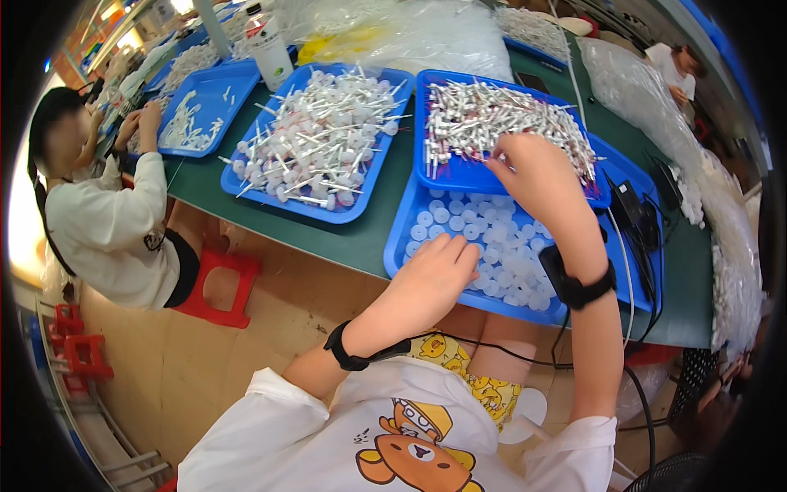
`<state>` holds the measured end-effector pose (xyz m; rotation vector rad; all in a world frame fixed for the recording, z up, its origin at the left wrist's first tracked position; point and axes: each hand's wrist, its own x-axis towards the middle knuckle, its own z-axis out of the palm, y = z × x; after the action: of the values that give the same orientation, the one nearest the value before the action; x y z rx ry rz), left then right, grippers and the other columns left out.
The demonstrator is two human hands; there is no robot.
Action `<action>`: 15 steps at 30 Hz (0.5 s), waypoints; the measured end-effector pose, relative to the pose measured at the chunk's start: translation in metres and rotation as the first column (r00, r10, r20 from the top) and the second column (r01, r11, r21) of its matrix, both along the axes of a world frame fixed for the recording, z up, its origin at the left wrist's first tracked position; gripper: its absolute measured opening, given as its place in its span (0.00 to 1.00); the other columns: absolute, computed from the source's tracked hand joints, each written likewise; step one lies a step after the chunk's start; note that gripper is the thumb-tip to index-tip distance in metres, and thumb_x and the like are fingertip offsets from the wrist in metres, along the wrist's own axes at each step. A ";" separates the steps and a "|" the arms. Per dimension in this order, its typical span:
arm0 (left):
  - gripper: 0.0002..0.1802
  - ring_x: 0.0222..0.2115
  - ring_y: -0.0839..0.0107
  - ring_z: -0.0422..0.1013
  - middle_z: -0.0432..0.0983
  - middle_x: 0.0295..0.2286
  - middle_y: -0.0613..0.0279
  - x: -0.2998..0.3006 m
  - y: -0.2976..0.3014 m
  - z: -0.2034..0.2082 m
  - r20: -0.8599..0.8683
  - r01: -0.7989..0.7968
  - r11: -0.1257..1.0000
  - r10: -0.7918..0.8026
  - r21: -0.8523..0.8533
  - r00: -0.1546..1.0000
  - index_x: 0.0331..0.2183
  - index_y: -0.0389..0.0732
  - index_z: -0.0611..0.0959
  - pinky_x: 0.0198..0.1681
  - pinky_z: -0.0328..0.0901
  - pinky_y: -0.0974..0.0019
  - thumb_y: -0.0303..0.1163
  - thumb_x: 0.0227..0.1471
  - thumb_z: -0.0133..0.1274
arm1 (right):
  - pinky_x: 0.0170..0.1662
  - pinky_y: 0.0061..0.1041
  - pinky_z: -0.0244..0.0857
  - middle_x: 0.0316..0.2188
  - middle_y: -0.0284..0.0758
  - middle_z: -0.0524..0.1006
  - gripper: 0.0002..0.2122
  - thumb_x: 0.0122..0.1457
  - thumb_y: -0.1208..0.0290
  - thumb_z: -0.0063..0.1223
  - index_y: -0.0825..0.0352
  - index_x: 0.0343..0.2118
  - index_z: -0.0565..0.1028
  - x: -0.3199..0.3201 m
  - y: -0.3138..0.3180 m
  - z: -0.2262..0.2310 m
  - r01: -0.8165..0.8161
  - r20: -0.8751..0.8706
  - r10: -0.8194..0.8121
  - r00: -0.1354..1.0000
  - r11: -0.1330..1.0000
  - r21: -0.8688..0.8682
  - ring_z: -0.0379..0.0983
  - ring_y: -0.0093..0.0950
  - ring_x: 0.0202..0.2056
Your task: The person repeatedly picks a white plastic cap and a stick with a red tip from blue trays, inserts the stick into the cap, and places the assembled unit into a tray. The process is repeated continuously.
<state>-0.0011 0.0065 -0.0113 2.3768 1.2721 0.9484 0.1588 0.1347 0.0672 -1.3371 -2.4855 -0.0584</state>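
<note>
My left hand (438, 275) is over the lower blue tray (392, 246), its fingers curled together at the near left of a layer of translucent white round caps (512, 266). Whatever those fingers hold, if anything, is hidden. Above the near edge of the upper blue tray (467, 179), my right hand (529, 164) has its fingers and thumb bent inward in a pinch. What lies between them cannot be made out. That tray carries a heap of short white sticks with thin red wires (484, 115), and it overlaps the far part of the cap tray.
Left of these stands a blue tray (340, 215) heaped with capped white sticks (316, 135). A bottle (269, 51) and plastic bags (410, 37) stand behind. Black cables and adapters (631, 209) lie at right. A co-worker (115, 213) sits at left near a red stool (221, 287).
</note>
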 end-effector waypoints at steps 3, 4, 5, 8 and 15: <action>0.08 0.36 0.54 0.67 0.70 0.31 0.55 -0.001 0.002 -0.001 -0.001 0.041 0.999 -0.041 -0.012 0.999 0.32 0.37 0.75 0.41 0.64 0.57 0.26 0.50 0.58 | 0.36 0.42 0.71 0.28 0.48 0.80 0.10 0.54 0.66 0.61 0.70 0.29 0.80 -0.016 0.025 -0.007 0.066 0.075 -0.063 0.995 0.997 -0.042 0.79 0.46 0.33; 0.08 0.37 0.54 0.67 0.70 0.32 0.56 0.000 0.003 0.003 0.012 0.067 0.998 -0.067 -0.021 0.998 0.34 0.37 0.77 0.41 0.64 0.58 0.26 0.51 0.58 | 0.36 0.42 0.72 0.29 0.48 0.80 0.11 0.53 0.66 0.61 0.70 0.28 0.80 -0.014 0.031 -0.011 0.055 0.106 -0.049 0.993 0.997 -0.062 0.79 0.47 0.33; 0.08 0.37 0.55 0.67 0.70 0.32 0.56 0.001 0.003 0.003 0.016 0.072 0.997 -0.071 -0.041 0.997 0.35 0.37 0.77 0.41 0.64 0.58 0.26 0.52 0.58 | 0.37 0.41 0.72 0.29 0.47 0.81 0.10 0.54 0.66 0.61 0.70 0.28 0.80 -0.013 0.043 -0.025 0.043 0.130 -0.035 0.991 0.997 -0.061 0.79 0.46 0.34; 0.06 0.38 0.56 0.68 0.69 0.32 0.57 0.000 0.002 0.002 -0.004 0.037 0.996 -0.038 -0.086 0.999 0.35 0.38 0.79 0.42 0.65 0.58 0.27 0.54 0.57 | 0.39 0.41 0.74 0.29 0.47 0.81 0.08 0.54 0.68 0.60 0.68 0.29 0.81 -0.020 0.047 -0.036 0.045 0.211 -0.031 0.977 0.997 -0.062 0.80 0.45 0.35; 0.05 0.35 0.57 0.70 0.69 0.32 0.56 0.003 -0.003 0.005 0.043 -0.045 0.994 0.049 -0.098 0.998 0.34 0.37 0.81 0.39 0.67 0.58 0.25 0.54 0.58 | 0.39 0.41 0.74 0.28 0.46 0.81 0.10 0.55 0.64 0.61 0.68 0.29 0.82 -0.015 0.030 -0.025 0.221 0.046 -0.218 0.975 0.972 -0.077 0.80 0.44 0.34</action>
<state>0.0019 0.0032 -0.0067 2.2485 1.3310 0.9271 0.1433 0.1652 0.0426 -1.6553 -2.3823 -0.0318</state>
